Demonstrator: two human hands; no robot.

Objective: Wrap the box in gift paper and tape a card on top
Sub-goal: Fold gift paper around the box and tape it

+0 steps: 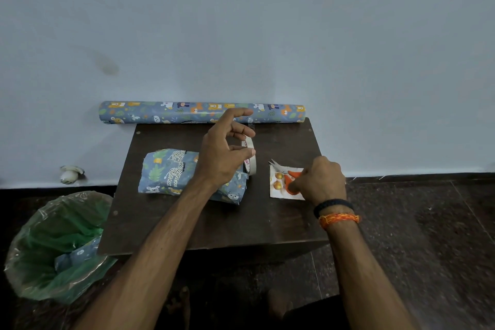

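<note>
Dark brown surface [214, 222] occupies the centre of the frame, set against a pale blue wall [241, 21]. At lower left stands a bin lined with a green bag [53, 244], a scrap of patterned paper inside it. A roll of gift paper [166, 112], blue with animal print, lies along the far edge of the surface, touching the wall, in the upper centre.

The box [171, 171], already covered in the same gift paper with its right end flap loose and crumpled, rests left of centre on the surface. The left hand [223, 154] hovers above the box's right end, fingers spread and loosely curved, thumb apart from them, gripping nothing that can be seen. A roll of tape [251, 159] stands on edge just beyond that hand, beside the box.

The card [280, 182], white with orange and gold decoration, lies flat at right of centre, apart from the box. The right hand [320, 182] rests on it, fingers curled around the orange handles of scissors [290, 178], whose blades point to the upper left. Black and orange wristbands [337, 213] sit on the right wrist.
</note>
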